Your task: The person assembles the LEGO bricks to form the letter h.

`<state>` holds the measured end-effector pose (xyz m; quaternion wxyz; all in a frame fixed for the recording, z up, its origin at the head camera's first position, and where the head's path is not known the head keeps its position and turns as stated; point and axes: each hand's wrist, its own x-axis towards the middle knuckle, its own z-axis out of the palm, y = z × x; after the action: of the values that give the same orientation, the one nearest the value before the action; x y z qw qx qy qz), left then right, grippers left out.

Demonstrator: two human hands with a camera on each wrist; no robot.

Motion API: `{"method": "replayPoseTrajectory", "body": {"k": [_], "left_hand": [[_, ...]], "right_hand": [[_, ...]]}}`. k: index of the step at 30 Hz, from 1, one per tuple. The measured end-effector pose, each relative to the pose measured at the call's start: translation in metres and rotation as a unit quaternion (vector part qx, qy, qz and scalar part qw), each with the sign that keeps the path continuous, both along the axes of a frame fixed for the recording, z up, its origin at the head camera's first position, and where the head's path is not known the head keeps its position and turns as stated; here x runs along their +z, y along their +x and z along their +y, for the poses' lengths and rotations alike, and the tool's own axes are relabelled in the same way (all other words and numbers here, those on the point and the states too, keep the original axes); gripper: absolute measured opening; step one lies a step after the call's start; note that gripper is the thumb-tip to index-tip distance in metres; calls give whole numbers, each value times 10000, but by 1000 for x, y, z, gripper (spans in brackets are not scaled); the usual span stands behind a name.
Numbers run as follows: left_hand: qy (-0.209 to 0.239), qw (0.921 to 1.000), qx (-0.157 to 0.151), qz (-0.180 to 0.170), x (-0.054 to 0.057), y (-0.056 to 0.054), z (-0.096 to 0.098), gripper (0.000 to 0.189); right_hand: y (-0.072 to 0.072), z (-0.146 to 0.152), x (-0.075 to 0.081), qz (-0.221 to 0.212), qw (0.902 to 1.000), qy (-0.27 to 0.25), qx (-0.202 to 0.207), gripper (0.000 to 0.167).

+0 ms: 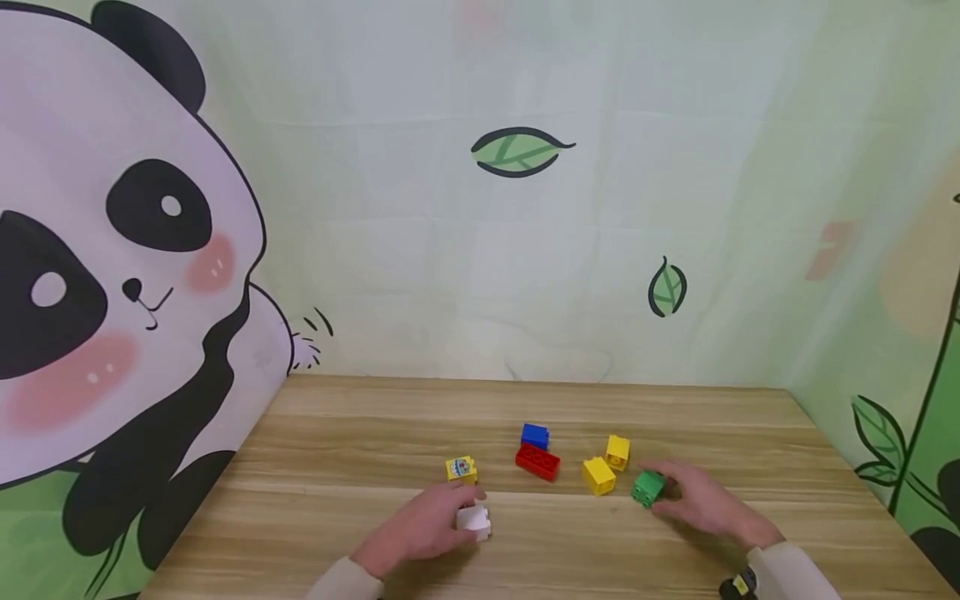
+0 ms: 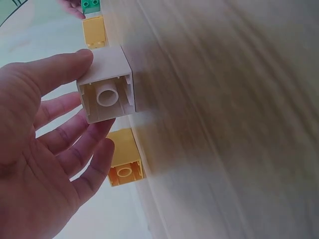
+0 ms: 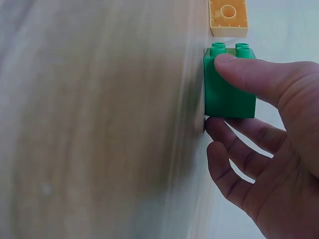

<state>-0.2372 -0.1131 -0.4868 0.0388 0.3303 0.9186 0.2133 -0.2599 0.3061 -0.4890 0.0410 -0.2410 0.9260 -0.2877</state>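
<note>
My left hand [image 1: 428, 525] pinches a white building brick [image 1: 473, 522] at the front left of the wooden table. In the left wrist view the thumb lies on the white brick [image 2: 105, 84], whose hollow underside with a round tube faces the camera. A yellow brick with a printed picture [image 1: 461, 469] stands just beyond that hand. At the right, my right hand [image 1: 702, 498] holds a green brick [image 1: 648, 488] between thumb and fingers. The right wrist view shows the thumb across the green brick [image 3: 230, 92] near its studs, with fingertips at the opposite end.
Two yellow bricks [image 1: 598, 476] lie left of the green one. A red brick [image 1: 537, 462] lies in the middle, right in front of a blue brick [image 1: 535, 436]. Behind the wooden table [image 1: 360, 417] hangs a backdrop [image 1: 420, 275] with a panda and leaves.
</note>
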Motion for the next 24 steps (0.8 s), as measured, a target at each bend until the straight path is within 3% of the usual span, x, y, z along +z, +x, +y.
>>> {"method": "replayPoseTrajectory", "body": {"k": [15,21,24], "left_hand": [[-272,9995,-146,-11,4,5,12,33],[-277,9992,-99,-251,3,7,16,30],[-231,9994,-131,-214,1,8,18,29]], "right_hand": [[-3,-6,-3,-53,9996,-134,252,43],[0,-11,-2,-392,9978,-386,369,32],[3,-14,-1,-473,9967,-506,422,31]]}}
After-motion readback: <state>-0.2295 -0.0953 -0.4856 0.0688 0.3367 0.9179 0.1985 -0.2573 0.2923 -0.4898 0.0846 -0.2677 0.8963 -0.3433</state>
